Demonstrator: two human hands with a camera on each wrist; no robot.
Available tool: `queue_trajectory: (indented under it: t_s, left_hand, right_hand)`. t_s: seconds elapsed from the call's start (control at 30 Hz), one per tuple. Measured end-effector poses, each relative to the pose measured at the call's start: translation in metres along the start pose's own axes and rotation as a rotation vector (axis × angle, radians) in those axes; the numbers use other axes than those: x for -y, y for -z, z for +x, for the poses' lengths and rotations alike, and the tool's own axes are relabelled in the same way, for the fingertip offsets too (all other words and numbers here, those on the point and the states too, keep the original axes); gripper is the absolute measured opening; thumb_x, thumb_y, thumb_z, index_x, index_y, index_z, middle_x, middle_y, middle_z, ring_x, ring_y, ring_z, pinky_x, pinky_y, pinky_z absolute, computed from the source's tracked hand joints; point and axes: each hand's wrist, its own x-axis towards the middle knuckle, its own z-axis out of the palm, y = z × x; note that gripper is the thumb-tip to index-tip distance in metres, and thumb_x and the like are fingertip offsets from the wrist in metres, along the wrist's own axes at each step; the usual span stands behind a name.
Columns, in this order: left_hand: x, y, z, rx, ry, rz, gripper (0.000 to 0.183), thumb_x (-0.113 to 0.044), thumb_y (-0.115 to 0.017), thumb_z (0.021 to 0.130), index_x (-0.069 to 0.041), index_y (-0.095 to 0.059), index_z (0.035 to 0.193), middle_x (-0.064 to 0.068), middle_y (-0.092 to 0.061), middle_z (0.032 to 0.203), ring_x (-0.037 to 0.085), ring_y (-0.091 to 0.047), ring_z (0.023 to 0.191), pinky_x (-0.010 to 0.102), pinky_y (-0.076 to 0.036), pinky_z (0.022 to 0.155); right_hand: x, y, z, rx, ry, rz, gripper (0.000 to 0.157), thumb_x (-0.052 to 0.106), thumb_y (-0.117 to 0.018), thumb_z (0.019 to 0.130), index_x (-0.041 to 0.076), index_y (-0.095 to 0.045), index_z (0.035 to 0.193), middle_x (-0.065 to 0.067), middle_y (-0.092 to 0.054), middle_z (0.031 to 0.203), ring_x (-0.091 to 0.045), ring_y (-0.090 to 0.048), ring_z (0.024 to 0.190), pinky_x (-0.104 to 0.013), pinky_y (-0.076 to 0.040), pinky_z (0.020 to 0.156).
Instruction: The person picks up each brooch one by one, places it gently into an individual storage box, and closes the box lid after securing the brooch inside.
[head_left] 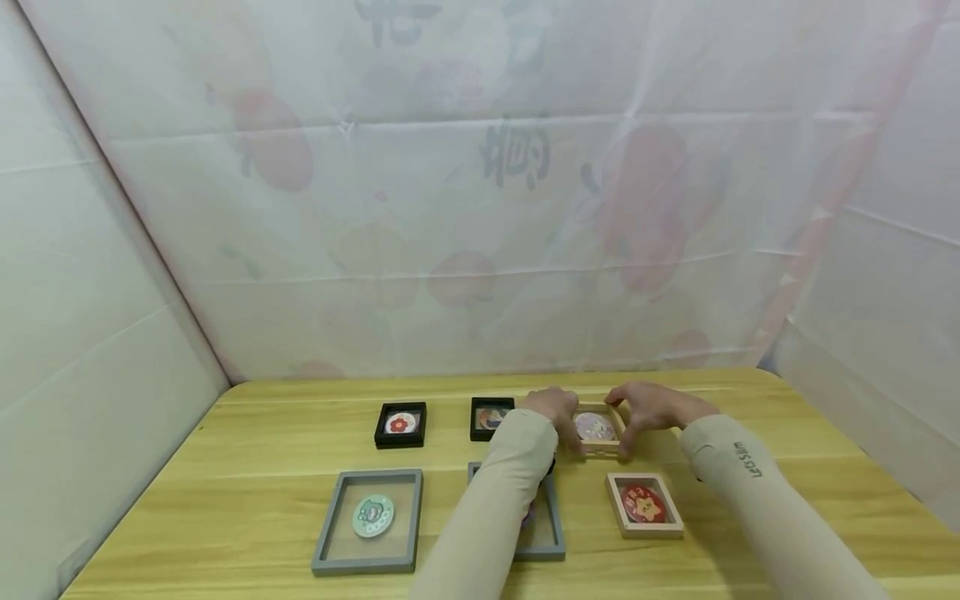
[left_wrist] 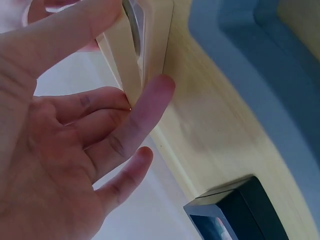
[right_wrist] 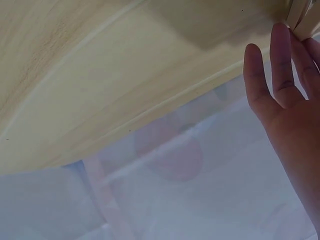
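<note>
A light wood-coloured square display frame [head_left: 600, 447] holding a round pale purple badge [head_left: 595, 427] is at the back right of the table. My left hand [head_left: 553, 408] grips its left side, thumb and fingers on the rim. On the opposite side my right hand [head_left: 651, 406] holds the rim, thumb toward the front and fingers at the back. In the left wrist view the frame [left_wrist: 157, 37] shows two layers parted in a narrow V, with the badge's edge between them. Only a corner of the frame [right_wrist: 305, 22] appears in the right wrist view.
In front stands a pinkish frame [head_left: 654, 531] with a red star badge. Two black frames, one left [head_left: 400, 444] and one middle [head_left: 492, 402], sit in the back row. Grey frames [head_left: 365, 563] [head_left: 551, 552] lie nearer; my left sleeve [head_left: 487, 508] partly covers one.
</note>
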Motion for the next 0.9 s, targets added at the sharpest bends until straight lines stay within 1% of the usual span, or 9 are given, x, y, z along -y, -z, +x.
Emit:
queue_trajectory:
  t_s: [0.1,0.27,0.53,0.77,0.9]
  left_hand:
    - [-0.002,-0.001,-0.001,-0.021,-0.012,0.033,0.035,-0.038,-0.088,0.081,-0.016,-0.063,0.09,-0.005,-0.058,0.079,0.01,-0.055,0.069,0.027,-0.047,0.064]
    - [-0.004,-0.002,-0.003,-0.034,-0.016,0.049,0.037,-0.038,-0.09,0.078,-0.016,-0.063,0.09,-0.006,-0.058,0.079,0.009,-0.054,0.069,0.025,-0.048,0.064]
    - [-0.005,-0.007,0.003,-0.09,-0.019,0.148,0.039,-0.044,-0.092,0.073,-0.019,-0.068,0.092,-0.008,-0.062,0.08,0.008,-0.058,0.071,0.026,-0.051,0.068]
    - [-0.006,-0.009,0.002,-0.097,-0.018,0.152,0.04,-0.043,-0.093,0.072,-0.019,-0.069,0.094,-0.008,-0.063,0.08,0.007,-0.057,0.069,0.025,-0.051,0.068]
    - [-0.008,-0.008,0.0,-0.098,-0.022,0.166,0.041,-0.044,-0.093,0.072,-0.019,-0.068,0.094,-0.008,-0.062,0.08,0.007,-0.058,0.07,0.025,-0.052,0.069]
  right_hand:
    - [0.004,0.0,0.0,-0.004,-0.016,-0.031,0.091,0.029,-0.097,0.061,-0.01,-0.056,0.132,-0.026,-0.058,0.134,-0.049,-0.052,0.123,-0.06,-0.045,0.099]
    - [0.008,0.0,-0.002,-0.008,-0.033,-0.069,0.089,0.029,-0.098,0.059,-0.008,-0.058,0.13,-0.024,-0.059,0.13,-0.046,-0.054,0.12,-0.059,-0.046,0.098]
    - [0.011,0.001,0.0,-0.008,-0.018,-0.128,0.084,0.029,-0.098,0.059,-0.006,-0.061,0.125,-0.021,-0.062,0.123,-0.04,-0.059,0.112,-0.056,-0.05,0.093]
    - [0.014,0.001,0.001,-0.004,-0.009,-0.167,0.079,0.028,-0.099,0.058,-0.005,-0.063,0.12,-0.017,-0.064,0.116,-0.032,-0.06,0.102,-0.051,-0.052,0.087]
    - [0.015,0.002,0.003,0.007,-0.017,-0.181,0.077,0.028,-0.1,0.058,-0.003,-0.064,0.118,-0.016,-0.064,0.115,-0.032,-0.061,0.102,-0.05,-0.053,0.087]
